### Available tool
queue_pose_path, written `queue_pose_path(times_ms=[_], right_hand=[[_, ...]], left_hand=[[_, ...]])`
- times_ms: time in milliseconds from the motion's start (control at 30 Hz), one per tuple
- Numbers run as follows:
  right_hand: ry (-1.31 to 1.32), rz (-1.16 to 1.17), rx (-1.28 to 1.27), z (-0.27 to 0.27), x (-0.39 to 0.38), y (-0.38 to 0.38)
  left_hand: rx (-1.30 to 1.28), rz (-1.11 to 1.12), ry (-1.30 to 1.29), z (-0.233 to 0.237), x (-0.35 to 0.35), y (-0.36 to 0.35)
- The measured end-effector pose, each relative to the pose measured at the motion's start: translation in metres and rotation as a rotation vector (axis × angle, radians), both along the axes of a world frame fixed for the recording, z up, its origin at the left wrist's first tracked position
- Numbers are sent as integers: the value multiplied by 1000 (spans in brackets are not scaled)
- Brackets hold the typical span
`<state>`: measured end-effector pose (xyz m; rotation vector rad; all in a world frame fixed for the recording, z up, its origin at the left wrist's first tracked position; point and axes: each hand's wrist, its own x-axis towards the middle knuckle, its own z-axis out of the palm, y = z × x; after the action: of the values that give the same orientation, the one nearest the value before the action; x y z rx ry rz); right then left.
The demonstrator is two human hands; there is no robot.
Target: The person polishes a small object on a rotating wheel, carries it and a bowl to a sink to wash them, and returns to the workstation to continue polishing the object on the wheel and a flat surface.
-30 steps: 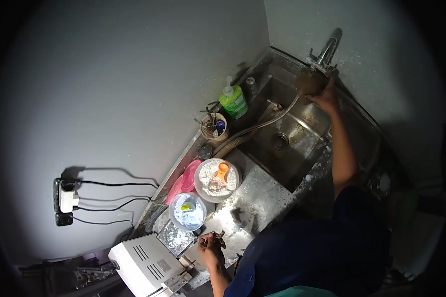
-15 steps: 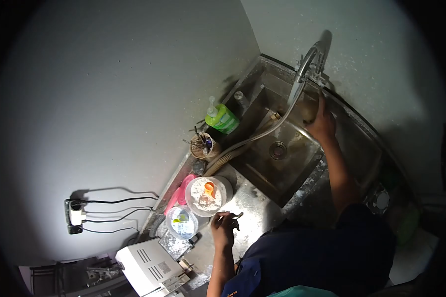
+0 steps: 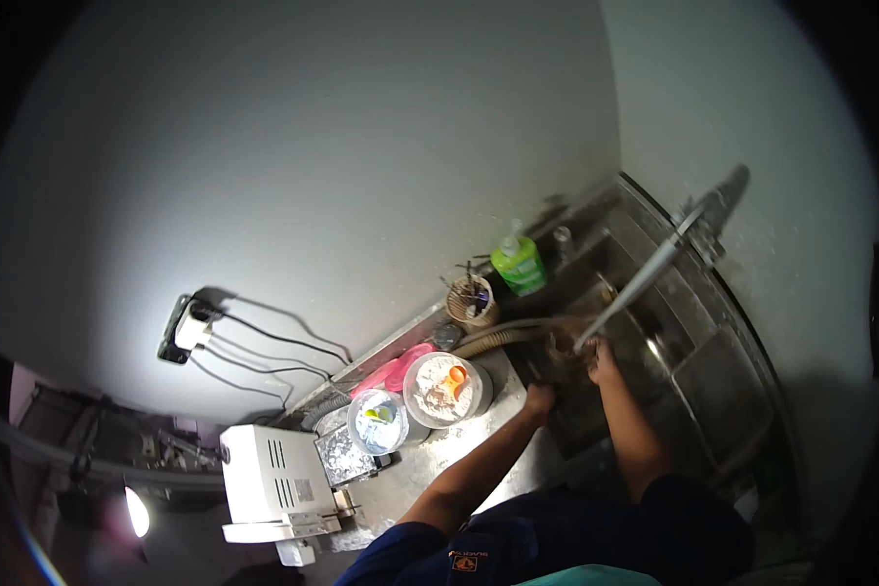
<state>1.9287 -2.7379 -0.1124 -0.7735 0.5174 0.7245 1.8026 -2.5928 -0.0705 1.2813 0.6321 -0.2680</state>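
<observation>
My right hand [image 3: 604,361] is over the sink [image 3: 596,430], at the lower end of the pale tap spout [image 3: 640,285]. Its fingers are curled at a brownish, rounded thing [image 3: 563,350], too dim and blurred to name. Beside it, my left hand [image 3: 541,398] reaches over the sink's near left edge. Its fingers are in shadow, and whatever they may hold is hidden. A ribbed hose [image 3: 490,342] runs across the counter into the sink near both hands.
Left of the sink are a tub of white powder [image 3: 438,398] with an orange scoop, a smaller tub [image 3: 377,422], a wicker cup [image 3: 469,301] and a green soap bottle [image 3: 520,266]. A white machine [image 3: 273,479] stands further left. Cables hang from a wall socket [image 3: 188,330].
My right hand has come away from the tap, toward the left of the sink. My left hand has moved from beside the tubs to the sink. The spout has swung left, and the view has shifted.
</observation>
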Motion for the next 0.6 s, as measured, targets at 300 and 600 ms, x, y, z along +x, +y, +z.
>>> queue_pose_path(times_ms=[300,600], right_hand=[[-164,65,-174,-181,16,-12],[-287,-79,35,-38,0,59]], left_hand=[[666,-450,-64,-31,46,8],[1270,-952,-53,-117,53,4]])
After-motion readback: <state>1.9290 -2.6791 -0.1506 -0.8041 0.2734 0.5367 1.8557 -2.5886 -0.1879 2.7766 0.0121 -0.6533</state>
